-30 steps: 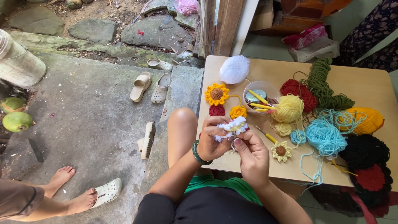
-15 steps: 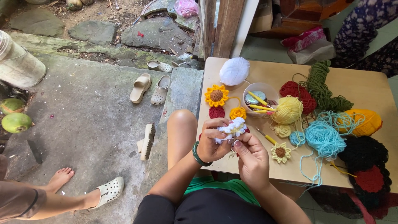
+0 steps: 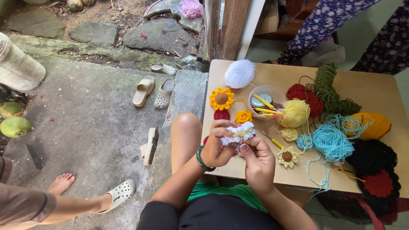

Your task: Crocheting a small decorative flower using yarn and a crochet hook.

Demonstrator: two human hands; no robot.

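Pinching a small white crocheted flower (image 3: pixel 238 132) between them, the left hand (image 3: pixel 217 147) and right hand (image 3: pixel 255 159) meet just above the near edge of the low wooden table (image 3: pixel 383 91), both clamped on the piece. Holding it up off the table probably keeps the petals free to turn, the left gripping from the side, the right's fingertips working its underside. A green bangle (image 3: pixel 200 159) sits on the left wrist.

Just right lies a yellow-handled hook (image 3: pixel 272 140), within easy reach, and a finished pale sunflower (image 3: pixel 287 156). Farther off, an orange sunflower (image 3: pixel 221 99) and a clear bowl (image 3: pixel 264 102) of tools. Yarn spreads right: yellow ball (image 3: pixel 295 113), blue tangle (image 3: pixel 332 142), red skein (image 3: pixel 304 96), green skein (image 3: pixel 328 87), white ball (image 3: pixel 240 73). Left, on the stone ground, sandals (image 3: pixel 153 90) lie.
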